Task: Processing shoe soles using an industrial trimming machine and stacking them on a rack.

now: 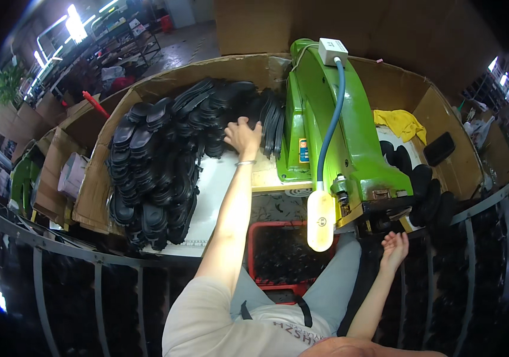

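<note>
My left hand (244, 138) reaches forward over the stacked black shoe soles (165, 154), at the near side of an upright row of soles (271, 122). Its fingers are bent but apart, with nothing visible between them; whether the fingertips touch a sole I cannot tell. Beside the front right of a green machine (326, 119), my right hand (394, 247) is raised palm up. The fingers of that hand are loosely curled and apart, holding nothing. Several black soles (427, 184) lie to the right of the machine's head, just beyond this hand.
Cardboard walls (153, 80) surround the white worktop (211, 178). A yellow paddle-shaped part (321, 221) hangs on a blue-grey cable before the machine. Below, between my knees, sits a red-rimmed bin (253, 250) with black scraps. A yellow cloth (402, 125) lies at the right.
</note>
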`<control>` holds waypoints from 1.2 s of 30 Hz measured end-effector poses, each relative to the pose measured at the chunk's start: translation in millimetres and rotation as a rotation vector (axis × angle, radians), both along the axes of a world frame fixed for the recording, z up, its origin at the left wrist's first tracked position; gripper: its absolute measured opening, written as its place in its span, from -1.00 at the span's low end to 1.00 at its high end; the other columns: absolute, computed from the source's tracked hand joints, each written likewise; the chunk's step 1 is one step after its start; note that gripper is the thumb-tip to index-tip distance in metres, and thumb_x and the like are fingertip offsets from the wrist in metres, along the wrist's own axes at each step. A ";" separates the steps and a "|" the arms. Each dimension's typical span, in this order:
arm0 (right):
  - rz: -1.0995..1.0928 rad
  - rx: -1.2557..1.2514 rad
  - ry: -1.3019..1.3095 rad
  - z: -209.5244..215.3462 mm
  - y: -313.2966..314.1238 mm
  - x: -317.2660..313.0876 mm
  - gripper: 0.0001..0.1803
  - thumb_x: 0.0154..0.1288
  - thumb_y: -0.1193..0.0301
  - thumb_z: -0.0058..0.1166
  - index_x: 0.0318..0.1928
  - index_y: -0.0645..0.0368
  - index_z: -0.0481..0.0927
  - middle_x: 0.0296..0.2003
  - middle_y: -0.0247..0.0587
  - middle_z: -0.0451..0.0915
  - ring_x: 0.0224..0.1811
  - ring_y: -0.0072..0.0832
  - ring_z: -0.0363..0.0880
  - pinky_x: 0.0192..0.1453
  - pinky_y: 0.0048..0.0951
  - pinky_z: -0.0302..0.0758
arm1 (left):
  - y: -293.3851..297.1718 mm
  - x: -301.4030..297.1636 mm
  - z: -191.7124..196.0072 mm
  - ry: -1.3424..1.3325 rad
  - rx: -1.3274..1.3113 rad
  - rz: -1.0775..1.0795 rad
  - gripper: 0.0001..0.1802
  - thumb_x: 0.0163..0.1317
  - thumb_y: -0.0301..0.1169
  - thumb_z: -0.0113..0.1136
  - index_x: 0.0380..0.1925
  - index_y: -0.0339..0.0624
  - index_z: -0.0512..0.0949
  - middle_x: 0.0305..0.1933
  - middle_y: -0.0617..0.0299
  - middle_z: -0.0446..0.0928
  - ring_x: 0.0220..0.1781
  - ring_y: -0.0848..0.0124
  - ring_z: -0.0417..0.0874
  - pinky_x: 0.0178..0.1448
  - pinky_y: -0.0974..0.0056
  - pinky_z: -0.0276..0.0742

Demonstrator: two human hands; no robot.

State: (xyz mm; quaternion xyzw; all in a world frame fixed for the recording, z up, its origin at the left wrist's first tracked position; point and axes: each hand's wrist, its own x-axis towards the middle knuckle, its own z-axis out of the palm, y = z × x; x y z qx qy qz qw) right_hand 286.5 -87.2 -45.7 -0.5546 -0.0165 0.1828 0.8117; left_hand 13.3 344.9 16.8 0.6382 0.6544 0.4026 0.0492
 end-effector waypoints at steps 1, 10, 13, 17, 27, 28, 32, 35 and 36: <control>0.014 -0.022 0.017 -4.1 -0.1 -12.5 -0.53 0.32 0.45 0.00 0.20 0.21 0.21 -0.37 -0.09 0.56 -0.46 -0.43 0.56 -0.48 -0.46 0.52 | -4.2 -10.3 -1.8 -0.035 0.067 0.002 -0.52 -0.11 -0.08 0.40 -0.20 -0.06 0.59 -0.11 0.01 0.47 0.04 0.06 0.40 0.09 0.00 0.30; 0.967 0.088 0.374 -9.3 22.3 -141.5 -0.41 0.40 0.04 -0.18 0.17 0.30 0.29 -0.18 0.10 0.57 -0.29 -0.27 0.64 -0.40 -0.35 0.62 | -249.8 -129.8 15.7 -0.572 -0.153 -0.761 -0.40 -0.23 -0.48 0.48 -0.10 -0.27 0.45 -0.09 0.10 0.52 -0.03 0.32 0.54 0.11 0.25 0.44; 1.089 0.268 0.625 27.8 24.5 -158.2 -0.42 0.38 0.06 -0.09 0.13 0.34 0.36 -0.07 0.00 0.55 -0.15 -0.31 0.62 -0.15 -0.39 0.63 | -286.2 -126.9 6.5 -0.589 -0.495 -1.124 -0.38 -0.23 -0.49 0.48 -0.08 -0.28 0.43 0.02 0.06 0.49 0.09 0.27 0.52 0.20 0.24 0.40; 1.119 0.006 0.530 9.0 -15.9 -159.3 -0.60 0.04 0.67 0.15 -0.04 0.34 0.48 -0.14 -0.09 0.58 -0.20 -0.45 0.63 -0.04 -0.46 0.57 | -305.5 -102.5 -9.5 -1.180 -0.691 -1.282 0.04 -0.19 -0.27 0.52 0.26 -0.29 0.10 0.18 -0.02 0.38 0.19 0.19 0.44 0.32 0.13 0.29; 0.381 0.070 0.245 2.2 -75.8 -198.8 -0.39 0.11 0.66 0.17 0.18 0.24 0.25 -0.08 -0.12 0.48 -0.03 -0.47 0.47 0.12 -0.47 0.41 | -380.3 1.8 -20.6 -1.695 -1.023 -0.890 -0.31 0.08 -0.41 0.29 0.22 -0.25 0.24 0.17 -0.05 0.39 0.18 0.13 0.47 0.26 0.06 0.40; 0.377 0.084 0.240 0.6 -75.8 -197.9 -0.36 0.13 0.66 0.15 0.21 0.20 0.20 -0.02 -0.10 0.44 0.03 -0.46 0.44 0.16 -0.45 0.39 | -380.4 5.4 -20.1 -1.541 -1.013 -0.899 -0.44 0.10 -0.46 0.26 0.12 -0.33 0.34 0.04 0.02 0.50 0.09 0.26 0.53 0.20 0.20 0.44; 0.347 0.104 0.236 15.5 -61.3 -197.5 -0.38 0.18 0.61 0.12 0.23 0.22 0.19 0.05 -0.10 0.37 0.10 -0.42 0.39 0.23 -0.40 0.35 | -370.2 19.5 -2.4 -1.390 -1.003 -0.861 -0.61 0.15 -0.57 0.21 0.01 -0.33 0.42 -0.03 0.13 0.53 -0.09 0.49 0.56 0.04 0.36 0.49; 0.396 0.193 0.276 22.1 -48.6 -202.5 -0.37 0.19 0.60 0.11 0.25 0.24 0.16 0.08 -0.14 0.36 0.12 -0.42 0.38 0.25 -0.37 0.34 | -354.8 29.2 14.8 -1.352 -0.918 -0.855 -0.69 0.15 -0.55 0.25 -0.09 -0.34 0.48 -0.14 0.19 0.57 -0.21 0.56 0.56 -0.09 0.43 0.52; 0.390 0.227 0.310 27.3 -44.2 -206.0 -0.40 0.18 0.59 0.13 0.21 0.28 0.21 0.08 -0.18 0.39 0.11 -0.41 0.40 0.24 -0.34 0.34 | -349.3 29.1 20.4 -1.208 -0.961 -0.909 -0.76 0.15 -0.51 0.27 -0.18 -0.33 0.52 -0.25 0.24 0.57 -0.29 0.58 0.55 -0.18 0.46 0.50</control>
